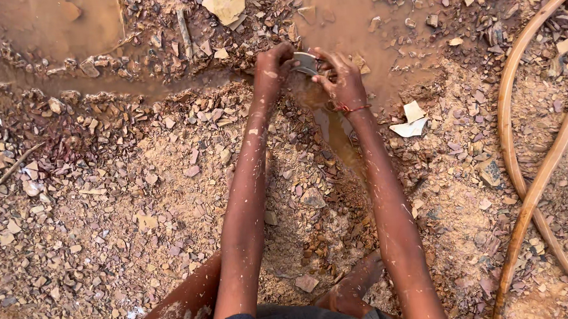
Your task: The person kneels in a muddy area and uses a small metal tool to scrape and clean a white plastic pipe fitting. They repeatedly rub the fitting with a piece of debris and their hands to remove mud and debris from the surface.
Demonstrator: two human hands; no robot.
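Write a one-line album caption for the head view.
Both hands, left hand and right hand, grip a small grey piece above muddy water.

A small flat grey stone chip (306, 63), wet and muddy, is tilted above brown puddle water.

Muddy ground, loose stone and two hoses around us

We see reddish-brown gravel and flat stone chips (107, 205) covering the ground, with a shallow pool of brown muddy water (354, 16) along the top. A pale tan slab of rock (225, 4) lies at the upper edge, and two whitish flat shards (411, 121) sit near the water's margin. Two tan curved hoses (520, 168) cross at the right. A thin stick (7, 173) lies at left.
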